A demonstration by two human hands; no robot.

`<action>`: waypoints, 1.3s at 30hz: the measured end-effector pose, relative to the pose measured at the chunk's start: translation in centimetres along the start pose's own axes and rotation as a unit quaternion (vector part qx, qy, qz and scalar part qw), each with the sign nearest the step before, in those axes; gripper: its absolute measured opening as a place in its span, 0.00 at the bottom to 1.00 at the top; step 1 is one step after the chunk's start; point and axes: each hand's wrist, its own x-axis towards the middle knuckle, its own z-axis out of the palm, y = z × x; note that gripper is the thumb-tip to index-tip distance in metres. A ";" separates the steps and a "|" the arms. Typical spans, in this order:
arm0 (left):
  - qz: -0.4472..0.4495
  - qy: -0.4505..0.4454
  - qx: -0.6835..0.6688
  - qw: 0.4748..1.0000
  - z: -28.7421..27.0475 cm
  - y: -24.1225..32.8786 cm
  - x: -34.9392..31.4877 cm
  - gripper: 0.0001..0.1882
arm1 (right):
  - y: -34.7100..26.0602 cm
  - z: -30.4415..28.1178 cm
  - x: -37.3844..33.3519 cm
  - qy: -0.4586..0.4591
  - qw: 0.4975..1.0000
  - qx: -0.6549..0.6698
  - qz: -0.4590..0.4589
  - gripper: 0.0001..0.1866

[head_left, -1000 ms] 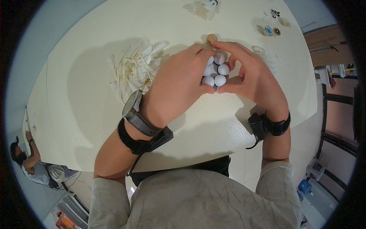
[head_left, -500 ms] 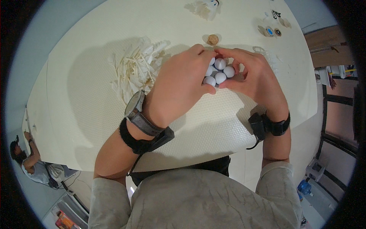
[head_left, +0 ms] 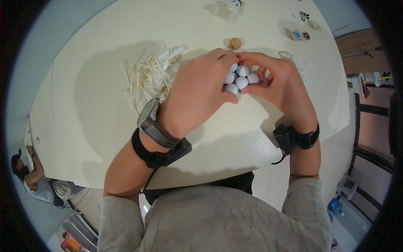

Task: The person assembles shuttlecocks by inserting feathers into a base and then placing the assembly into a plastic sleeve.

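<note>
A cluster of several white, round-topped shuttlecock corks (head_left: 242, 82) is gathered between my two hands over the table. My left hand (head_left: 200, 86) is curled along the left side of the cluster, its thumb at the near edge; its other fingertips are mostly hidden behind the corks. My right hand (head_left: 279, 80) closes on the far and right sides, with its thumb at the near right cork and bent fingers around the back. Just beyond the hands a bare brown cork (head_left: 235, 43) lies on the table.
Left of my hands lies a heap of white feathers (head_left: 151, 75) on the pale textured table (head_left: 96, 138). A shuttlecock (head_left: 228, 9) is at the far edge. Small round pieces, one blue-topped (head_left: 297, 35), sit far right. Another person (head_left: 35, 178) is at the far left.
The white corks have shifted slightly against one another, the near ones moving a little. Both hands keep nearly the same place and hold.
</note>
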 end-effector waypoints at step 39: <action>-0.017 -0.008 -0.051 0.999 0.3 0.1 -0.2 0.35 | 0.0 -0.1 -0.2 -0.019 0.999 0.007 0.026 0.42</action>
